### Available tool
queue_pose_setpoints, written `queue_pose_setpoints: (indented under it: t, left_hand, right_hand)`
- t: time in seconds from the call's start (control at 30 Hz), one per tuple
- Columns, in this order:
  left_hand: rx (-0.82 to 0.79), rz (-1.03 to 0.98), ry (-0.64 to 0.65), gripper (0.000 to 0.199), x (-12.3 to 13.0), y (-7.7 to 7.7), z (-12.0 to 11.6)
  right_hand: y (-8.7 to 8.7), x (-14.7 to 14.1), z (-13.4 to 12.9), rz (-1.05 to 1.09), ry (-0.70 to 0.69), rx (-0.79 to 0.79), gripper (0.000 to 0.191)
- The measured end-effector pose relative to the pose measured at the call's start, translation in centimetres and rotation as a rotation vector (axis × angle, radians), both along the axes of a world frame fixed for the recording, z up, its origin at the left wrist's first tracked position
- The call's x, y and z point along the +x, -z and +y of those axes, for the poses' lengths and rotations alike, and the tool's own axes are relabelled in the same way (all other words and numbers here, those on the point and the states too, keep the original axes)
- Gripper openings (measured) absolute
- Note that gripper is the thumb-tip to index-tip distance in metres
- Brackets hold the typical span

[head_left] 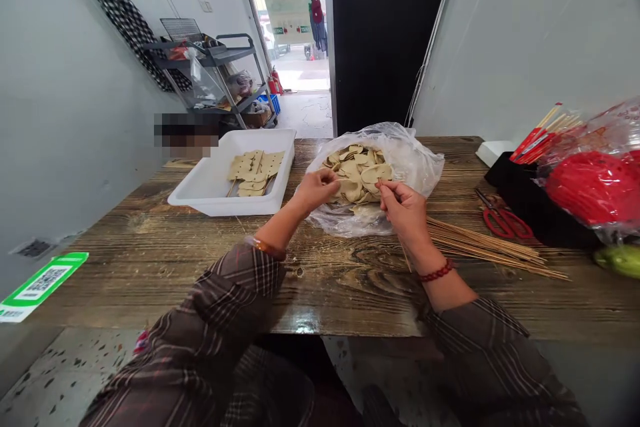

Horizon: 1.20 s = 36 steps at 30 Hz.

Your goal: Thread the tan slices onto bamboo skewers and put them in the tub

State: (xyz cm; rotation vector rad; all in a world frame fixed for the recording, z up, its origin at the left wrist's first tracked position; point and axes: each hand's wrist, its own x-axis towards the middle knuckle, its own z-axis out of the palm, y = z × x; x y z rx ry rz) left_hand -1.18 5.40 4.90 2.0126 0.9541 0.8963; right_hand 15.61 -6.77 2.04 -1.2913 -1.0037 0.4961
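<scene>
A clear plastic bag (425, 161) lies open on the table, filled with thin, round beige slices (353, 188). Over the bag's left side is my left hand (319, 188), thumb and fingers pinched together at the slices; whether it grips one is hard to see. My right hand (404, 207), at the bag's right side, is closed on a thin wooden skewer (407, 257), whose lower part shows beneath the palm. Beside the bag lies a bundle of bare skewers (493, 250). Skewered beige slices (255, 170) rest in a white plastic tub (235, 207) to the left.
Red-handled scissors (506, 221) lie right of the skewers. Behind them stands a black box (555, 210) with red-wrapped sticks (535, 140) and a red bundle in plastic (590, 187). The wooden table's (345, 307) front edge is near me. A grey cart (220, 60) stands beyond.
</scene>
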Motion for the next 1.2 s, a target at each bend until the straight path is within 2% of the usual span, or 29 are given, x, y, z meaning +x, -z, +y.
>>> queue_pose_setpoints:
  t: [0.1, 0.2, 0.47, 0.63, 0.73, 0.93, 1.07, 1.2]
  left_hand:
    - [-0.384, -0.339, 0.012, 0.021, -1.6, 0.9, -1.6]
    - [-0.563, -0.541, 0.000, 0.031, -2.4, 1.5, -2.5]
    - [-0.627, -0.710, -0.034, 0.041, -3.5, 2.2, -2.1]
    - [-0.655, -0.741, -0.055, 0.034, -3.8, 2.2, -2.6]
    - [-0.719, -0.758, -0.015, 0.032, -3.4, 1.9, -3.3]
    - [-0.826, -0.783, 0.049, 0.034, -2.2, 1.6, -5.0]
    - [-0.834, -0.782, 0.081, 0.035, -1.7, 1.8, -5.7]
    - [-0.814, -0.771, 0.123, 0.037, -1.5, 2.1, -6.1]
  right_hand:
    - [0.0, -0.4, -0.4, 0.000, -0.058, -0.016, 0.037]
    - [0.0, -0.9, -0.7, -0.012, -0.149, -0.066, 0.035]
    - [-0.1, -2.0, -1.6, -0.144, -0.355, -0.214, 0.031]
    - [-0.1, -2.2, -1.8, -0.116, -0.260, -0.201, 0.028]
    - [0.1, -2.2, -1.7, -0.063, -0.211, -0.170, 0.028]
    - [0.6, -3.0, -1.1, 0.099, -0.216, -0.119, 0.030]
    - [1.0, -3.6, -1.0, 0.063, -0.200, -0.104, 0.028]
    - [1.2, -3.9, -1.0, 0.044, -0.246, -0.100, 0.024]
